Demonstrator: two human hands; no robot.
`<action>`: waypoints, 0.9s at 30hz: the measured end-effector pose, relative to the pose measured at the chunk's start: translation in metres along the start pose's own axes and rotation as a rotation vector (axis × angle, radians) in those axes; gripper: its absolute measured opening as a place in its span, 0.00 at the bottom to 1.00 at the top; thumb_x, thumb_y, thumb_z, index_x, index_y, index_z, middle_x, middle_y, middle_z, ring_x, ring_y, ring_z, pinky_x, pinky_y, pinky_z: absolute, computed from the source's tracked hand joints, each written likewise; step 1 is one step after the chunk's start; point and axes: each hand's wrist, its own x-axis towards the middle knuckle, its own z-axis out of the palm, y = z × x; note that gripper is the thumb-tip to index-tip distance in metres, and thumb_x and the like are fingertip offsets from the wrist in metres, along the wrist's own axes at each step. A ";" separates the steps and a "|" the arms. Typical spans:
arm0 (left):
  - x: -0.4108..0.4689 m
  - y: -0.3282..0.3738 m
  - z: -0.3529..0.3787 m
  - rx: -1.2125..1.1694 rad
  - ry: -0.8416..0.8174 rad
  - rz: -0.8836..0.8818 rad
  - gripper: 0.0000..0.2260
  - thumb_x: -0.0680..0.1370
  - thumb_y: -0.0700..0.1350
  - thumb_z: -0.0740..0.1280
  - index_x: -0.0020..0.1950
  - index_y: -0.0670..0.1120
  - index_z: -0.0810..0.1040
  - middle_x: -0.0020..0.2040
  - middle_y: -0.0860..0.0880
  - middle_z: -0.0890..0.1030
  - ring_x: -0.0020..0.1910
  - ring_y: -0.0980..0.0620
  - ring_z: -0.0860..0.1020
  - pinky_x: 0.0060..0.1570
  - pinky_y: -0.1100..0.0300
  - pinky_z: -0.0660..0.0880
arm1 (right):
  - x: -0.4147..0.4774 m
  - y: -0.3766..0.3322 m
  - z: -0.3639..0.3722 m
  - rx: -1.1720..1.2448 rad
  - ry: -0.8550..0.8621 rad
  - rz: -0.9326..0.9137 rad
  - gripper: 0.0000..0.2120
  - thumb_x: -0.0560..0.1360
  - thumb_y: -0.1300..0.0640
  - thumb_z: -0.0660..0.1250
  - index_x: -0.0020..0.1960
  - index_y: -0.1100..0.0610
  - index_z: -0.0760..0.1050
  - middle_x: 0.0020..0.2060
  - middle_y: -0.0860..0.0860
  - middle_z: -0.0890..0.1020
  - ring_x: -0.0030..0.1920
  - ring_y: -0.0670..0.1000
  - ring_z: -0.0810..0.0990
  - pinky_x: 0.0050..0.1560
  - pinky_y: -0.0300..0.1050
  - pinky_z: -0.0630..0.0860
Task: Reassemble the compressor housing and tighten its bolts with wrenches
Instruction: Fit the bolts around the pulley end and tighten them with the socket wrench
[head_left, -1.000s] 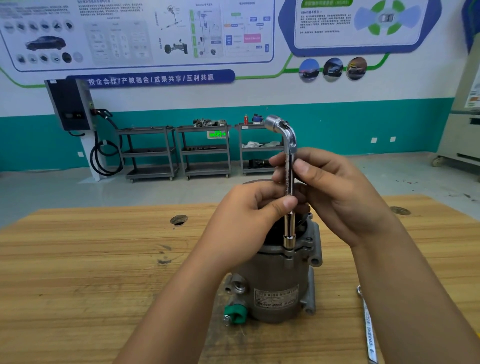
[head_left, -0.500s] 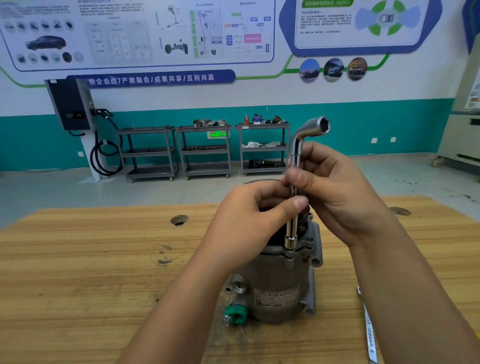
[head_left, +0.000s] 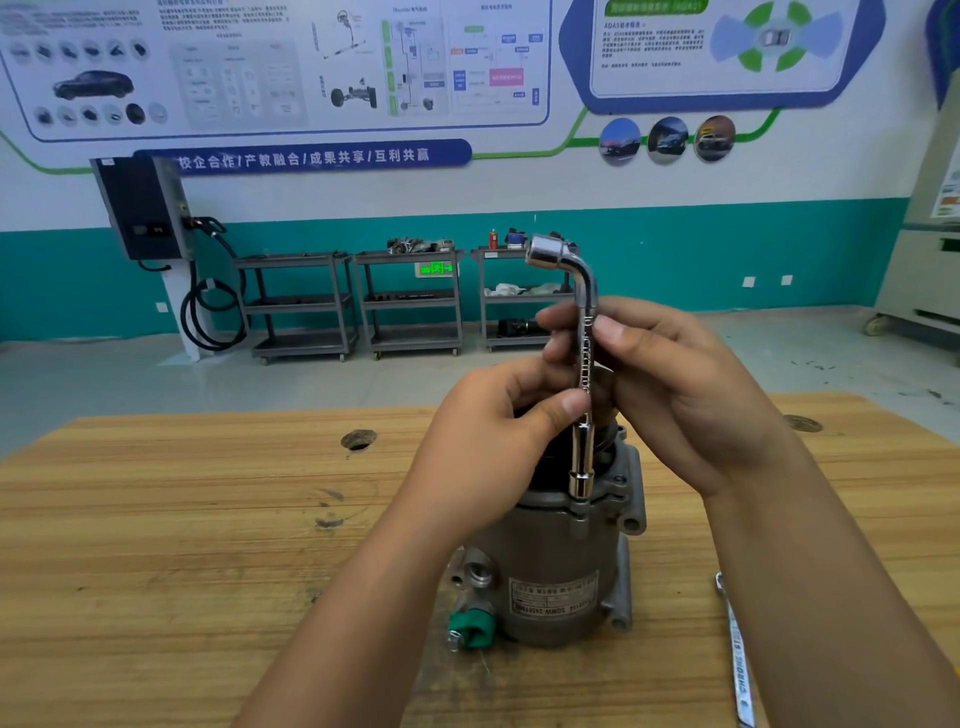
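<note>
A grey compressor stands upright on the wooden table, with a green cap near its base. A chrome L-shaped socket wrench stands vertical, its lower socket seated on a bolt at the housing's top rim. My left hand pinches the shaft low down between thumb and fingers. My right hand pinches the shaft higher up. The bent upper end of the wrench points left. The compressor's top is partly hidden by my left hand.
A flat chrome wrench lies on the table right of the compressor, partly under my right forearm. The tabletop has round holes at the left and far right. Shelf carts stand by the far wall.
The wrench has turned on the bolt: its bent head swung from pointing left to right, and now points left again. Both hands stay on the shaft.
</note>
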 end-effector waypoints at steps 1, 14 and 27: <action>0.000 0.001 -0.001 -0.008 -0.009 -0.010 0.09 0.77 0.38 0.65 0.47 0.50 0.82 0.47 0.52 0.85 0.50 0.57 0.81 0.60 0.53 0.74 | 0.000 0.000 0.000 0.011 -0.008 0.000 0.13 0.73 0.58 0.59 0.47 0.54 0.83 0.38 0.49 0.83 0.42 0.47 0.81 0.42 0.40 0.76; -0.001 0.002 -0.001 -0.006 -0.043 0.022 0.05 0.75 0.42 0.68 0.49 0.45 0.82 0.46 0.48 0.85 0.48 0.55 0.82 0.56 0.54 0.77 | 0.001 0.003 0.000 0.083 0.073 -0.039 0.08 0.59 0.54 0.72 0.38 0.52 0.82 0.32 0.48 0.81 0.36 0.45 0.81 0.40 0.38 0.79; 0.000 0.000 0.004 0.043 0.057 0.047 0.07 0.75 0.41 0.68 0.41 0.51 0.82 0.40 0.54 0.84 0.43 0.60 0.81 0.48 0.63 0.77 | 0.000 0.000 -0.001 0.058 0.046 -0.030 0.10 0.69 0.52 0.67 0.46 0.55 0.81 0.38 0.49 0.82 0.41 0.45 0.80 0.40 0.39 0.77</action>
